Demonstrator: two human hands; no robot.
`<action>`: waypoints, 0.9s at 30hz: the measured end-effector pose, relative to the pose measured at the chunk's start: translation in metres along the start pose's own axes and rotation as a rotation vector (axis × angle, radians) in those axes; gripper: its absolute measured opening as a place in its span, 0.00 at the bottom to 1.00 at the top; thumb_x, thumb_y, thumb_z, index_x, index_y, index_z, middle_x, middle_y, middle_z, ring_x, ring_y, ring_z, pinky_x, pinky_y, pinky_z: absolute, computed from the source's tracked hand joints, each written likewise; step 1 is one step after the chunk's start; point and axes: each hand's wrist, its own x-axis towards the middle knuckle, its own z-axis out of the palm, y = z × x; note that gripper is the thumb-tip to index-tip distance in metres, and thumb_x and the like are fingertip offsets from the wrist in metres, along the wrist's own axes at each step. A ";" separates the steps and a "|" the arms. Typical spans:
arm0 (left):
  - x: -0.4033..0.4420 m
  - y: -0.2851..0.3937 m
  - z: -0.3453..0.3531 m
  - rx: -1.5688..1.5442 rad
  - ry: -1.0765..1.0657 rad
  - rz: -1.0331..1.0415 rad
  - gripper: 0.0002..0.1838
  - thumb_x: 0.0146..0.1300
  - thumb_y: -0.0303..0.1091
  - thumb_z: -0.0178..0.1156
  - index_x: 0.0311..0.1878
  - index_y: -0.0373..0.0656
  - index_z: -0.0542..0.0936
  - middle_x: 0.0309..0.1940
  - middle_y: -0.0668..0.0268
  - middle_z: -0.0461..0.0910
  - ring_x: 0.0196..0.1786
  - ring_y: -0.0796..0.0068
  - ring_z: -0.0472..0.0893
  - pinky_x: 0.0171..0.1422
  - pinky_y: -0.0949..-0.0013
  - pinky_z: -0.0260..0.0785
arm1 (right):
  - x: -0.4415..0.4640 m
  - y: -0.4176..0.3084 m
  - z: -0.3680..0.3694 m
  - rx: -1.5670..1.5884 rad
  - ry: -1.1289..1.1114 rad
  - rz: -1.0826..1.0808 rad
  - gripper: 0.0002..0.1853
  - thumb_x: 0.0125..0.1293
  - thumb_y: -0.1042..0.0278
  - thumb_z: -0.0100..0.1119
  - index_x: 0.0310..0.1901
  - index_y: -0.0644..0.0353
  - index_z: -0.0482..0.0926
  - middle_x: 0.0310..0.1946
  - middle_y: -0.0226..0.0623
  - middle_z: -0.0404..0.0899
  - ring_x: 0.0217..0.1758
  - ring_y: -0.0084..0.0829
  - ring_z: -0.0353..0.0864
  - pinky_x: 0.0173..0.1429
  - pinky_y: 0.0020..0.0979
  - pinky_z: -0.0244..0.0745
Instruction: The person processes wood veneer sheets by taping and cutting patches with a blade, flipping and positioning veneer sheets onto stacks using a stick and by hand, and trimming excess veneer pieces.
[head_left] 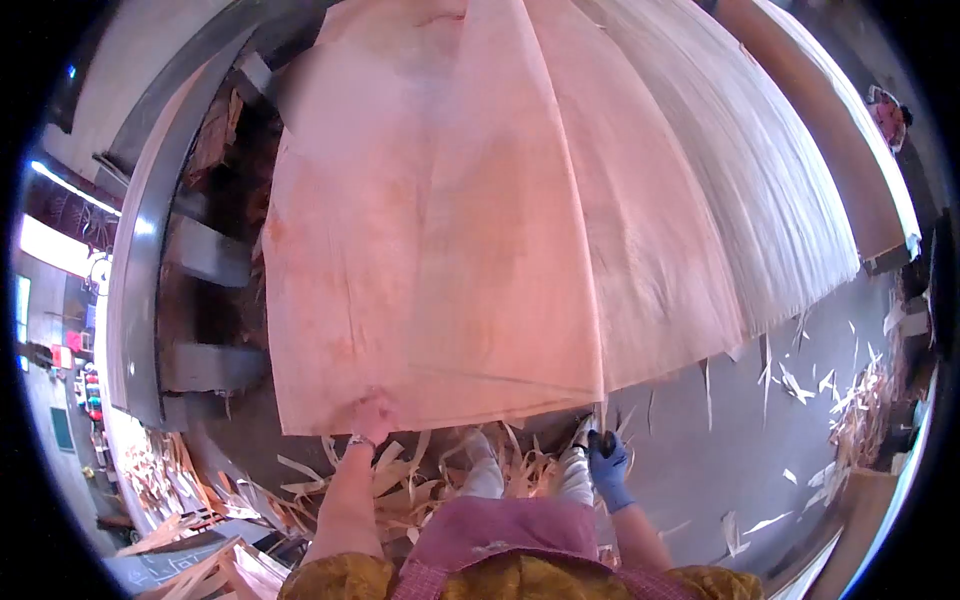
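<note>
Contact, though not clearly a pinch, shows where the bare left hand (pixel 372 414) meets the near edge of a pinkish sheet (pixel 510 270); the gloved right hand (pixel 608 468) curls below its right corner, contents indistinct. Apparently fully spread, the sheet overlaps other sheets (pixel 665 250); what remains is unclear.

Your bare left hand (pixel 373 415) touches the near edge of the broad, thin wood sheet (pixel 430 250). Your right hand (pixel 608 467), in a blue glove, curls just beside its near right corner; its grip is unclear. More sheets (pixel 780 200) overlap rightward. Wood strips (pixel 402 472) litter the floor (pixel 680 450) around your legs (pixel 484 475).
</note>
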 end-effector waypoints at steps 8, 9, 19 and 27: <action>0.007 0.017 -0.012 -0.052 -0.070 0.021 0.17 0.60 0.46 0.59 0.48 0.46 0.80 0.59 0.59 0.78 0.63 0.54 0.75 0.67 0.54 0.66 | 0.101 0.127 -0.088 -0.204 0.223 -0.107 0.16 0.65 0.61 0.65 0.26 0.62 0.74 0.15 0.39 0.64 0.19 0.25 0.59 0.24 0.35 0.60; 0.008 0.021 -0.012 -0.017 -0.055 0.016 0.18 0.61 0.47 0.59 0.50 0.47 0.80 0.61 0.59 0.77 0.64 0.54 0.74 0.68 0.55 0.66 | 0.113 0.134 -0.104 -0.264 0.243 -0.087 0.16 0.65 0.57 0.65 0.29 0.61 0.76 0.18 0.43 0.71 0.19 0.34 0.65 0.26 0.37 0.65; 0.034 0.016 -0.021 0.132 -0.101 -0.052 0.19 0.62 0.46 0.57 0.53 0.49 0.79 0.57 0.56 0.78 0.60 0.50 0.75 0.65 0.51 0.67 | 0.131 0.147 -0.234 -0.539 0.362 -0.168 0.16 0.67 0.53 0.61 0.29 0.58 0.78 0.20 0.52 0.76 0.22 0.54 0.76 0.25 0.45 0.70; 0.038 0.258 0.048 -0.492 0.124 0.504 0.17 0.63 0.37 0.59 0.52 0.40 0.74 0.43 0.51 0.78 0.50 0.53 0.78 0.52 0.52 0.70 | 0.061 0.106 -0.146 -0.400 0.077 -0.141 0.16 0.67 0.53 0.61 0.30 0.57 0.77 0.20 0.48 0.76 0.23 0.52 0.77 0.29 0.43 0.71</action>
